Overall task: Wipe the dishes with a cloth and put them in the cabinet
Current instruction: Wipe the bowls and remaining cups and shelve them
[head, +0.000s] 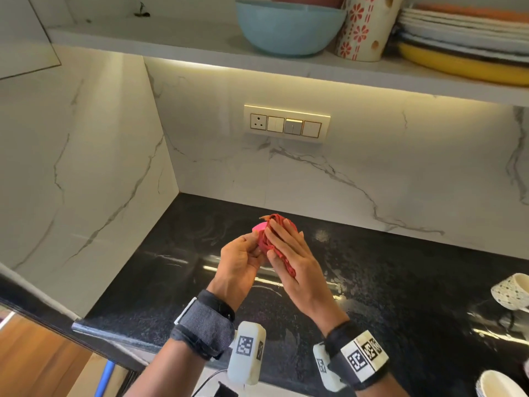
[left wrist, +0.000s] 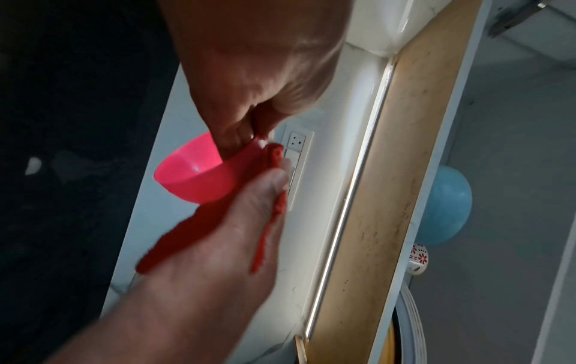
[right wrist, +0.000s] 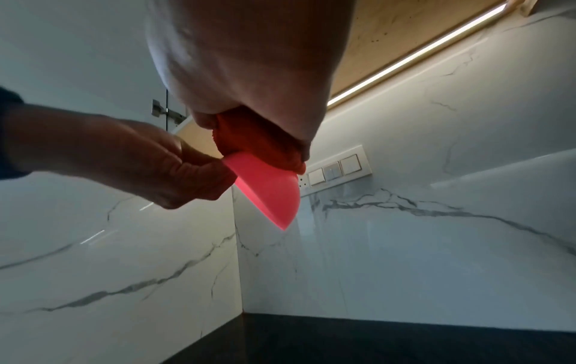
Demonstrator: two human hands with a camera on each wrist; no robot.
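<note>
Bowl (head: 259, 226) is held above desk (head: 171, 282) between left hand (head: 239, 260) and right hand (head: 289, 259), cloth (head: 279, 224) pressed into it. Switch panel (head: 286, 123) is behind; shelf (head: 171, 44) above, dishes on its right part.

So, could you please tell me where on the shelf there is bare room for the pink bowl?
The shelf is bare left of the blue bowl. To the right it is crowded: patterned cup, then stacked plates.
</note>
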